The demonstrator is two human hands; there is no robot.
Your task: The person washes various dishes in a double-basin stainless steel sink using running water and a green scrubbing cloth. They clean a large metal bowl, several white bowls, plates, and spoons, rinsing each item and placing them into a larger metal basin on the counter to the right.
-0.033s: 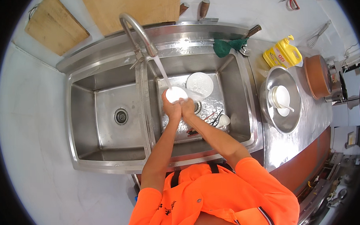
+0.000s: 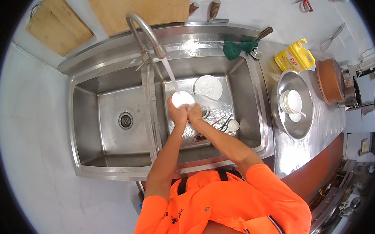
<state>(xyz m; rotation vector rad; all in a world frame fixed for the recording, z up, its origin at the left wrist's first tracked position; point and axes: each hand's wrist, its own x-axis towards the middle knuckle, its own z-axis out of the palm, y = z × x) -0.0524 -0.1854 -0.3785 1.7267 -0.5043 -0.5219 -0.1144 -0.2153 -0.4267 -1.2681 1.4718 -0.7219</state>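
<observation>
Over the right-hand sink basin, my left hand and my right hand grip a small white bowl between them. Water from the curved metal faucet runs straight onto it. The left hand wraps its left side, and the right hand closes on its near right edge. Beyond my right hand a round white plate lies on the wet basin floor. Nearer to me, a white spoon rests beside several dark and reddish utensils, partly hidden by my right forearm.
A left basin adjoins this one. On the right counter stand a steel bowl holding white bowls and a spoon, a yellow pump jug and a brown pot. A green cloth hangs over the back rim.
The spray fanning off the right of the bowl has shrunk. Both hands keep their hold on the bowl, almost in the same place.
</observation>
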